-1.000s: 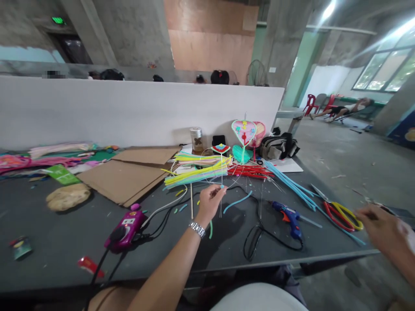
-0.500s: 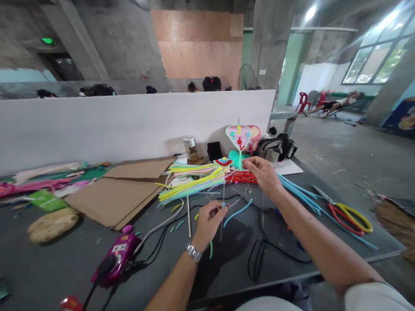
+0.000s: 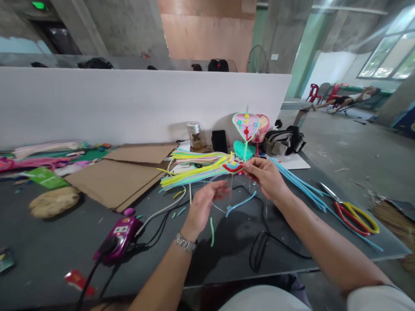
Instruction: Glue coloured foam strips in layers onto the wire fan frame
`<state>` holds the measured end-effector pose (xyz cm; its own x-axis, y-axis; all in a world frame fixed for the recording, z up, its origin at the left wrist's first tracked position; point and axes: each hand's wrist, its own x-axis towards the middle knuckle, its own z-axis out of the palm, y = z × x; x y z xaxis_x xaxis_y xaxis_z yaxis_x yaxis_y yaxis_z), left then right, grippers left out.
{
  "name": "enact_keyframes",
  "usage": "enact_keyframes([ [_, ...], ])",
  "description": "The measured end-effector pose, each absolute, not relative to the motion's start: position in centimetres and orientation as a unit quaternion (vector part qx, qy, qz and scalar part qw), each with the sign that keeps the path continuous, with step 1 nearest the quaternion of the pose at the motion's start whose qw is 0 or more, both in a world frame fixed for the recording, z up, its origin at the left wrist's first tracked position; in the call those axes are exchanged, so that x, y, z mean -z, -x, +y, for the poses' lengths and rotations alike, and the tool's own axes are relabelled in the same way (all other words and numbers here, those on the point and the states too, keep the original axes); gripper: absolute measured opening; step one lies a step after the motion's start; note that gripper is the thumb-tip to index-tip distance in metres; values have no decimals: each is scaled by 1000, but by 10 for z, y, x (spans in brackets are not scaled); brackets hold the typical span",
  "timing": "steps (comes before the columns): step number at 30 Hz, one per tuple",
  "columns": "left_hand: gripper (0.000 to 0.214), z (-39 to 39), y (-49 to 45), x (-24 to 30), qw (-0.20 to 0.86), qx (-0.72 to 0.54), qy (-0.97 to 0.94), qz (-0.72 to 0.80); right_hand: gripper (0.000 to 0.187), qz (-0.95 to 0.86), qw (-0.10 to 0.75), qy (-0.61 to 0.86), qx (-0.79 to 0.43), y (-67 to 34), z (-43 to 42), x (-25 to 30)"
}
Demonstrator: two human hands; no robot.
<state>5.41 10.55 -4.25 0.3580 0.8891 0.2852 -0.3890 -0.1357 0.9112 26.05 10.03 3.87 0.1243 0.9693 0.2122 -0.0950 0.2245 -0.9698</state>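
Pinching shut, the right hand [image 3: 264, 178] is holding what looks like the edge of a small pipe-cleaner ornament [image 3: 232, 167] above the table [image 3: 48, 242], while the open left hand [image 3: 204, 207] is hovering beside its thin stem [image 3: 231, 185]. Light and flimsy, it seems safest held by the stem.

Nothing can be read clearly. A lit green exit sign [image 3: 39, 5] hangs above the doorway, its lettering too small to make out. The purple device [image 3: 118, 238] has a white panel with blurred marks. The green card [image 3: 47, 178] and red packet [image 3: 78, 281] are illegible.
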Motion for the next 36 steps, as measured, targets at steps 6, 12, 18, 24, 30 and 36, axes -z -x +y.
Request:
enact_keyframes([
  [6, 51, 118, -38, 18, 688, -524, -447, 228, 47, -506, 581, 438, -464, -244, 105, -45],
  [12, 40, 108, -21, -22, 621, -541, -504, 260, 47, -581, 519, 425, -462, -226, 103, -68],
  [18, 24, 80, -11, -46, 579, -551, -506, 324, 45, -632, 496, 393, -447, -208, 87, -81],
  [24, 22, 60, -12, -53, 574, -566, -483, 342, 45, -631, 558, 400, -360, -222, 83, -86],
  [30, 26, 41, 17, -36, 597, -585, -412, 364, 49, -662, 511, 485, -255, -264, 81, -42],
  [36, 31, 10, 69, -2, 565, -612, -315, 454, 32, -858, 238, 440, -118, -242, 55, 44],
])
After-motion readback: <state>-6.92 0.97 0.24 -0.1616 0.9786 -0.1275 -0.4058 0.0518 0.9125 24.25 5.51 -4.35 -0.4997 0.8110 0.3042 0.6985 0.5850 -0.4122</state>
